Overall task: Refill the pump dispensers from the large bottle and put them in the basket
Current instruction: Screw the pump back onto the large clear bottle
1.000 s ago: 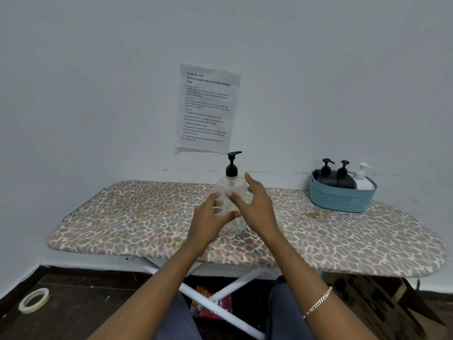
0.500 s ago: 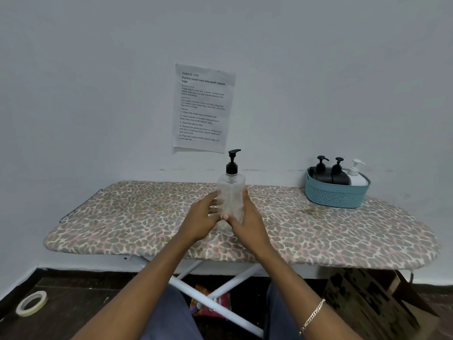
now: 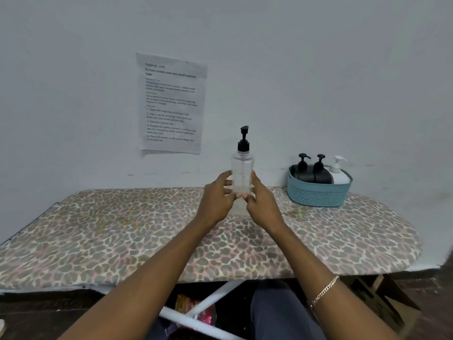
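Observation:
A clear plastic bottle [image 3: 242, 168] with a black pump top stands upright at the middle of the ironing board. My left hand [image 3: 218, 200] grips its lower body from the left, and my right hand [image 3: 263, 204] grips it from the right. Their fingers hide the bottle's lower part. At the board's far right a teal basket [image 3: 318, 196] holds two black pump dispensers [image 3: 312, 174] and one white pump dispenser [image 3: 339, 173].
The ironing board [image 3: 122, 236] has a leopard-print cover and white legs below. A printed sheet [image 3: 171, 104] is taped to the wall behind. A cardboard box [image 3: 382, 298] sits on the floor at the right, and a colourful packet [image 3: 193, 307] lies under the board.
My right hand has come in and closed around the bottle; a second ago it was spread beside it. Both hands now hold the bottle further from me on the board.

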